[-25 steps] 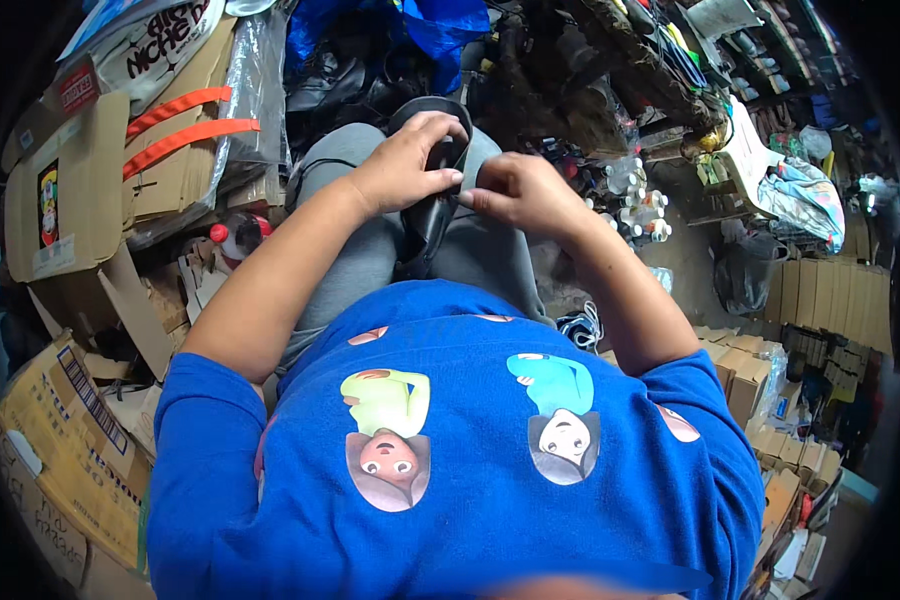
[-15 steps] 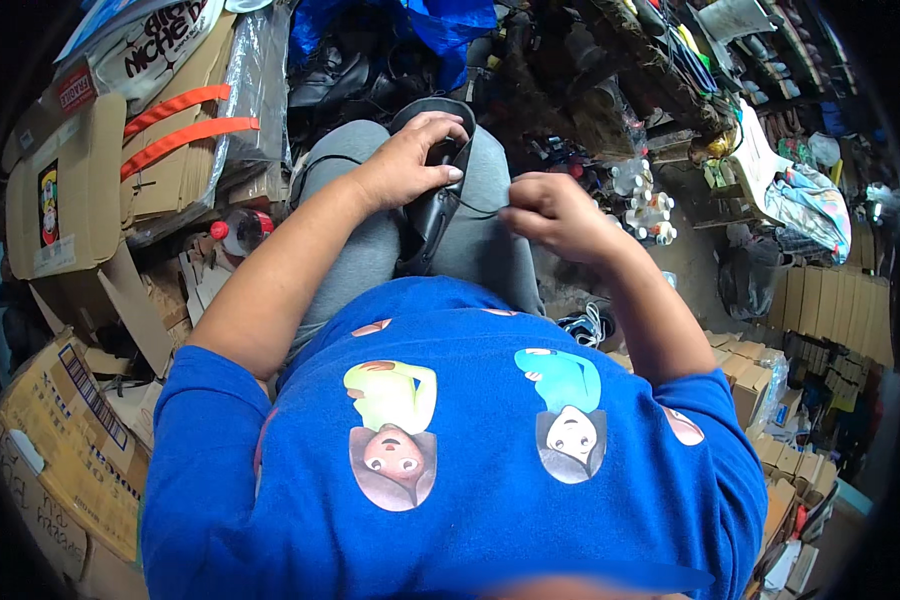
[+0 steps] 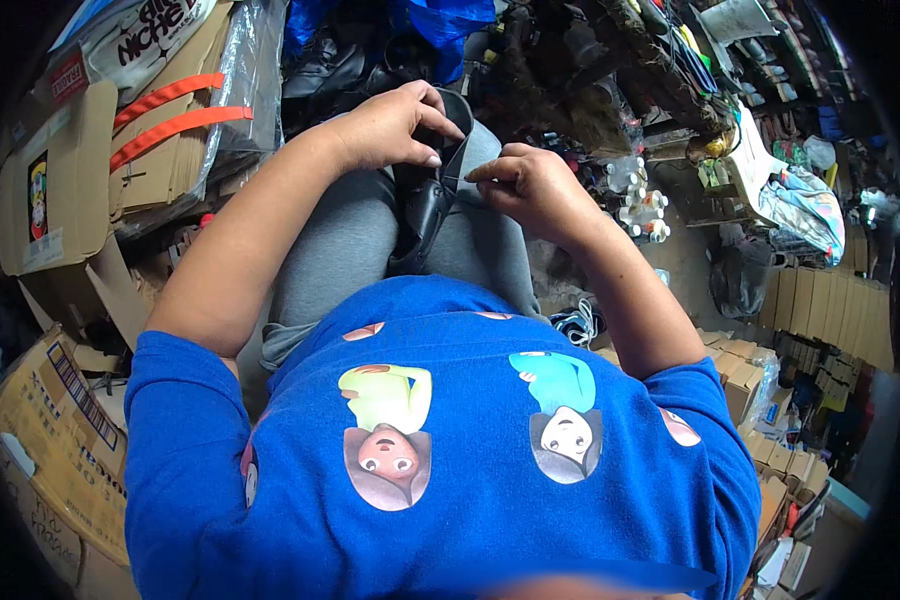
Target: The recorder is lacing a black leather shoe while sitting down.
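Observation:
A black leather shoe (image 3: 427, 218) rests between my thighs, its toe toward my belly and its opening facing away. My left hand (image 3: 398, 125) reaches over it, fingers and thumb closed on the edge of the shoe's opening. Just right of the shoe, my right hand (image 3: 542, 192) has thumb and forefinger pinched together. A short thin strand shows between those fingertips and the shoe; whether it is lace, thread or a tool tip I cannot tell. The inside of the shoe is mostly hidden by my left hand.
Cardboard boxes (image 3: 60, 185) and flattened sheets with orange straps (image 3: 180, 122) stand at the left. Dark shoes (image 3: 325, 70) and a blue plastic sheet (image 3: 450, 30) lie beyond my knees. Small white bottles (image 3: 642, 205), a black bag (image 3: 740, 280) and stacked cartons (image 3: 830, 310) are at the right.
My right hand has moved left, close to the shoe. The dark cord that ran from the shoe to it no longer shows. My left forearm has shifted left, its hand still on the shoe.

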Demonstrator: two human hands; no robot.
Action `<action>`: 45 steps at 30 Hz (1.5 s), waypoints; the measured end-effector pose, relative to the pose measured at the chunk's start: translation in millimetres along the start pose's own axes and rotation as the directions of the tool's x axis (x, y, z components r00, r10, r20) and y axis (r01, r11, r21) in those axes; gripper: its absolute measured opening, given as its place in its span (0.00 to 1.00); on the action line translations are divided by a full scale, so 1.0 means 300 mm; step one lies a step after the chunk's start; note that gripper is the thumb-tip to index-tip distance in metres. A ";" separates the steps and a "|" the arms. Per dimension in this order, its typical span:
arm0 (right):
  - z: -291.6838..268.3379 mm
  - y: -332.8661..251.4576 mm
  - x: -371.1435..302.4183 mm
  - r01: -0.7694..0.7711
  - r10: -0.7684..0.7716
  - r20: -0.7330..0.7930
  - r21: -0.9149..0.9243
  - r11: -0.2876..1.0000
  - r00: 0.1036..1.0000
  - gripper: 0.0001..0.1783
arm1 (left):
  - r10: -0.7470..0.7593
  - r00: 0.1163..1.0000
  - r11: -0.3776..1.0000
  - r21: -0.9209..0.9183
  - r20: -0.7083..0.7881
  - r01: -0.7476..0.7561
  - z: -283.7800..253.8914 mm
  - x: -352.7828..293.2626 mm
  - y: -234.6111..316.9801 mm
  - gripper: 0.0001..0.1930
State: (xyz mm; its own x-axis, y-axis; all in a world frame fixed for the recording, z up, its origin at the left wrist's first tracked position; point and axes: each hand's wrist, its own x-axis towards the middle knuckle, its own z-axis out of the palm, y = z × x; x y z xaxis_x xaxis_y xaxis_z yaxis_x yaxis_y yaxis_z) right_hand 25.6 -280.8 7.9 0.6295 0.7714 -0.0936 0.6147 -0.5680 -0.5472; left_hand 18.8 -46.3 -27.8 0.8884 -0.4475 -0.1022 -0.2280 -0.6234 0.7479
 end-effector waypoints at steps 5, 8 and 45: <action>-0.026 -0.041 0.017 -0.031 0.034 0.042 -0.056 0.998 0.999 0.10 | 0.013 1.000 1.000 0.001 -0.003 -0.013 -0.003 -0.004 0.002 0.22; -0.028 -0.058 0.027 -0.030 0.037 0.046 -0.143 0.989 0.998 0.10 | 0.018 1.000 1.000 -0.025 0.006 -0.017 -0.004 -0.005 0.000 0.22; -0.025 -0.035 0.068 0.133 -0.124 0.057 -0.201 0.971 0.991 0.10 | 0.083 0.973 0.994 -0.094 0.213 -0.064 -0.051 0.071 -0.014 0.09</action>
State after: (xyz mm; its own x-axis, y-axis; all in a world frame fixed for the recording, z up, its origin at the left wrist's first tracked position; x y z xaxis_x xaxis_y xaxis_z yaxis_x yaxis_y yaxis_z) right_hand 35.6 -261.4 17.9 0.5205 0.8508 -0.0726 0.7755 -0.5066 -0.3768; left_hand 44.8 -43.4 -23.2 0.7609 -0.6242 -0.1774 -0.2462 -0.5306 0.8111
